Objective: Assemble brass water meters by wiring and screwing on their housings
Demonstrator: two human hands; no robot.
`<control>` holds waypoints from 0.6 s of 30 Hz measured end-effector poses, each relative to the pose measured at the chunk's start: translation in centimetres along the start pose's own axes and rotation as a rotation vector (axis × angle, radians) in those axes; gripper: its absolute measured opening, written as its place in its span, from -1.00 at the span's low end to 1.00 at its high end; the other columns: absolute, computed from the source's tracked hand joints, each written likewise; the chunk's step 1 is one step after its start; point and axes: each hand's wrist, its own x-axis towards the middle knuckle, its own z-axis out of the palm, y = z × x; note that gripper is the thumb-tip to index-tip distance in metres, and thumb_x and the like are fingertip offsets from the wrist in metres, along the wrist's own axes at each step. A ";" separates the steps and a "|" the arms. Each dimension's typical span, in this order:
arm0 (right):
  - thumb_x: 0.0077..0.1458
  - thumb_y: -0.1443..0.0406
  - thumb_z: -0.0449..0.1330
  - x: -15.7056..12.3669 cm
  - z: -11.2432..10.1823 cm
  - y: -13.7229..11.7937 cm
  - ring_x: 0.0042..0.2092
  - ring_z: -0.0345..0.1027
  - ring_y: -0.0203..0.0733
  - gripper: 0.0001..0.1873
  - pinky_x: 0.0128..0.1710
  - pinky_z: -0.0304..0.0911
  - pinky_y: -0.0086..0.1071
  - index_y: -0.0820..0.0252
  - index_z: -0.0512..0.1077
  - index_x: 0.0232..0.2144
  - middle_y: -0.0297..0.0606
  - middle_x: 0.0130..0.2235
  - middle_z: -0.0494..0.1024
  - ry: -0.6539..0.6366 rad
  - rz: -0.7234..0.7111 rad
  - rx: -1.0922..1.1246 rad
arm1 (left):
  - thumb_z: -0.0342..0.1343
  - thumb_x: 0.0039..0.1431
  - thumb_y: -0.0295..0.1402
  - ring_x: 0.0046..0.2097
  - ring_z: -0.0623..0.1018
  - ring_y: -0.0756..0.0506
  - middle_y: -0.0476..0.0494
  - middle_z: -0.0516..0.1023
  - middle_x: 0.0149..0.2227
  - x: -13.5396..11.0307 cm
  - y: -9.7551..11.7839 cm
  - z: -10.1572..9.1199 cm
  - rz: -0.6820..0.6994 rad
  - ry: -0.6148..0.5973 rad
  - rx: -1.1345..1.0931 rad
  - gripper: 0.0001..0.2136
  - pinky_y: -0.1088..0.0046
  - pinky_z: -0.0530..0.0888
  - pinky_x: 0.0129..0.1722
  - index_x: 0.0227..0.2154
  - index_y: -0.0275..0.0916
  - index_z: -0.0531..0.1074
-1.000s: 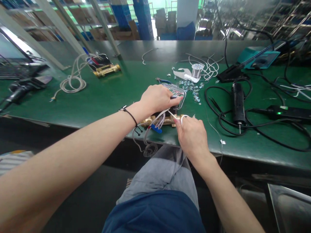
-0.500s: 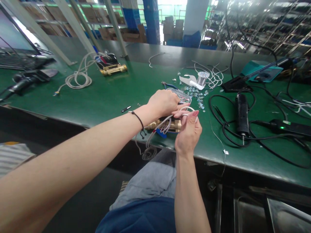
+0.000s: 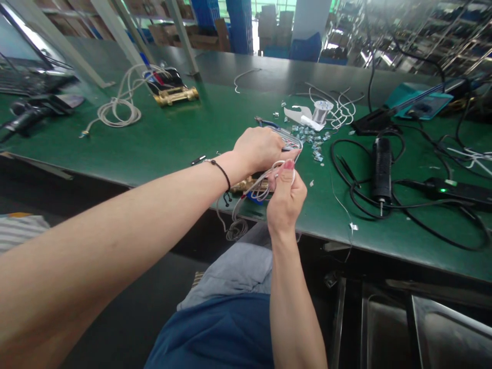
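Observation:
My left hand (image 3: 258, 147) is bent over a brass-bodied device (image 3: 242, 185). Its fingers curl down round the device's grey-rimmed case (image 3: 295, 142), where small wires show; most fingertips are hidden. Just below, my right hand (image 3: 285, 201) is closed, with the thumb pressing a looped pale cable (image 3: 263, 189) against the fingers. The loops lie over the brass body and a blue part. More coiled cable (image 3: 236, 229) hangs over the bench's front edge.
Blue-handled pliers (image 3: 267, 123), many small metallic pieces (image 3: 307, 134) and a solder wire spool (image 3: 322, 110) lie beyond my hands. At right are a black electric screwdriver (image 3: 382, 169), black cords and a teal soldering station (image 3: 418, 100). Another brass device (image 3: 176, 96) with coiled cable stands back left.
My right hand has moved left and closer in under my left hand, drawing the pale cable into tighter loops over the device. My left hand keeps its place on the case.

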 end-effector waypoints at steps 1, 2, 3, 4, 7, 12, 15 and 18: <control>0.21 0.00 -0.07 -0.2 0.0 0.1 -0.55 -0.01 -0.40 -0.52 -0.51 0.03 -0.44 0.14 0.14 -0.62 -0.45 -0.60 0.13 0.027 0.005 -0.010 | -0.24 0.17 0.12 -0.36 0.53 -0.17 -0.21 0.56 -0.48 0.0 0.0 0.0 0.000 0.003 0.003 -0.39 0.40 0.26 -0.47 -0.47 -0.22 0.58; 0.22 -0.01 -0.09 -0.4 0.1 0.1 -0.55 0.00 -0.40 -0.52 -0.51 0.04 -0.44 0.14 0.14 -0.62 -0.45 -0.59 0.14 0.053 0.013 -0.018 | -0.24 0.17 0.12 -0.36 0.53 -0.17 -0.21 0.56 -0.47 0.0 0.1 0.0 0.000 0.003 0.007 -0.39 0.39 0.26 -0.46 -0.47 -0.22 0.58; 0.22 -0.02 -0.11 -0.6 0.1 0.2 -0.54 0.02 -0.40 -0.52 -0.51 0.05 -0.45 0.14 0.14 -0.61 -0.45 -0.59 0.14 0.080 0.023 -0.020 | -0.24 0.17 0.13 -0.35 0.53 -0.17 -0.21 0.56 -0.47 0.0 0.1 0.0 -0.001 0.001 0.008 -0.39 0.39 0.27 -0.45 -0.48 -0.22 0.58; 0.22 -0.02 -0.12 -0.7 0.1 0.3 -0.54 0.04 -0.39 -0.52 -0.50 0.08 -0.45 0.13 0.14 -0.61 -0.44 -0.58 0.13 0.108 0.035 -0.016 | -0.23 0.16 0.13 -0.34 0.53 -0.18 -0.20 0.56 -0.46 0.0 0.2 -0.1 -0.008 -0.001 0.010 -0.39 0.39 0.27 -0.44 -0.48 -0.23 0.57; 0.23 0.00 -0.14 -1.0 0.2 0.6 -0.51 0.10 -0.38 -0.52 -0.46 0.13 -0.44 0.12 0.12 -0.61 -0.44 -0.58 0.12 0.191 0.060 0.030 | -0.22 0.16 0.13 -0.31 0.53 -0.18 -0.19 0.55 -0.44 0.0 0.3 -0.2 -0.020 -0.013 0.012 -0.39 0.39 0.27 -0.42 -0.49 -0.24 0.56; 0.24 0.03 -0.13 -1.3 0.3 0.9 -0.49 0.15 -0.36 -0.53 -0.38 0.19 -0.41 0.12 0.09 -0.64 -0.44 -0.59 0.10 0.250 0.054 0.074 | -0.23 0.18 0.12 -0.26 0.52 -0.20 -0.21 0.54 -0.40 0.0 0.4 -0.2 -0.022 -0.032 0.024 -0.39 0.38 0.26 -0.38 -0.46 -0.27 0.55; 0.24 0.05 -0.14 -1.4 0.3 1.0 -0.50 0.13 -0.37 -0.54 -0.40 0.18 -0.41 0.12 0.10 -0.63 -0.44 -0.58 0.10 0.242 0.050 0.060 | -0.25 0.17 0.13 -0.25 0.51 -0.22 -0.22 0.54 -0.39 0.0 0.4 0.0 -0.025 -0.034 0.012 -0.38 0.37 0.26 -0.37 -0.46 -0.28 0.54; 0.24 0.05 -0.16 -1.8 0.2 1.0 -0.49 0.13 -0.36 -0.55 -0.39 0.19 -0.40 0.11 0.10 -0.61 -0.43 -0.57 0.10 0.236 0.052 0.006 | -0.25 0.16 0.13 -0.21 0.50 -0.23 -0.24 0.54 -0.36 0.1 0.3 0.1 -0.040 -0.047 -0.019 -0.38 0.35 0.26 -0.34 -0.44 -0.29 0.53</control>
